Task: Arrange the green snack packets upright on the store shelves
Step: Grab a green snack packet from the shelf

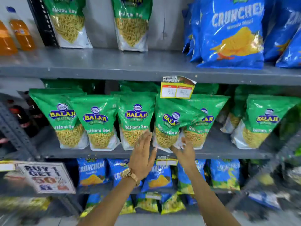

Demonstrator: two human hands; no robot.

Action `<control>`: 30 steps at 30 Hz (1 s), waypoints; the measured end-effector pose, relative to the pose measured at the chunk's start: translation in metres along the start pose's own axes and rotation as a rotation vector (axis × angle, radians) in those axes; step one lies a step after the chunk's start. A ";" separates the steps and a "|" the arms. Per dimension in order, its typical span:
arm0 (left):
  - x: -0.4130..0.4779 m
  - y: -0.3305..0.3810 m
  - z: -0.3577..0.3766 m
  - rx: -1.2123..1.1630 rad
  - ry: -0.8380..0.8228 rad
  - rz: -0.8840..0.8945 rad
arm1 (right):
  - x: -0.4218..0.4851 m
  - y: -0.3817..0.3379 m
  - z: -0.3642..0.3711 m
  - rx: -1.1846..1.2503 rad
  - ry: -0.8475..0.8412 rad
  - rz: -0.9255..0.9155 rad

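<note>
Green Balaji Ratlami Sev packets stand in a row on the middle shelf [101, 154]. One packet [169, 126] in the middle leans, its top folded over to the right, its base at the shelf's front edge. My left hand [143, 154], fingers flat and apart, is beside that packet's lower left and overlaps the upright neighbour [136, 118]. My right hand [184, 150] touches the leaning packet's lower right corner; whether its fingers grip it is blurred. Another packet [199, 126] stands behind it. Two more green packets [130, 22] stand on the top shelf.
Blue Crunchex bags [231, 33] fill the top shelf's right side and the shelf below [92, 172]. A yellow price tag [177, 88] hangs over the leaning packet. Orange drink bottles [21, 31] stand at the upper left. A promotion sign [47, 176] hangs at the lower left.
</note>
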State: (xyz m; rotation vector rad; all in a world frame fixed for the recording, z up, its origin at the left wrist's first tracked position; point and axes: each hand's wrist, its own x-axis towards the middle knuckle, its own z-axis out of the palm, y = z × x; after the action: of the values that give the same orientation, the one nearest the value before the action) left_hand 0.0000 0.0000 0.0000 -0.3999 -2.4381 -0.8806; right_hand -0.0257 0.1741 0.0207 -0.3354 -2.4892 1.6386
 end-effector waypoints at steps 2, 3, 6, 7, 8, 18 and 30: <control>0.003 -0.009 0.005 0.205 -0.040 0.009 | 0.004 -0.007 0.005 -0.082 -0.029 -0.036; 0.003 -0.014 0.007 0.284 -0.082 -0.011 | 0.007 -0.008 0.006 -0.085 -0.029 -0.039; 0.004 -0.021 0.009 0.404 -0.195 -0.043 | 0.010 -0.010 0.012 -0.045 0.029 -0.022; 0.004 -0.022 0.010 0.423 -0.214 -0.043 | 0.011 -0.008 0.014 -0.052 0.046 -0.032; 0.004 -0.023 0.011 0.429 -0.227 -0.046 | 0.010 -0.010 0.016 -0.063 0.051 -0.026; 0.004 -0.023 0.006 0.388 -0.290 -0.064 | 0.022 -0.025 0.033 -0.108 0.119 0.030; 0.008 -0.033 -0.008 0.391 -0.342 0.018 | -0.026 -0.003 0.014 0.255 0.230 -0.021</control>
State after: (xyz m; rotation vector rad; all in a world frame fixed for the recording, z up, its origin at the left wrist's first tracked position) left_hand -0.0181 -0.0287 -0.0067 -0.4532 -2.8311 -0.3282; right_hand -0.0043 0.1533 0.0180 -0.4360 -2.0847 1.7708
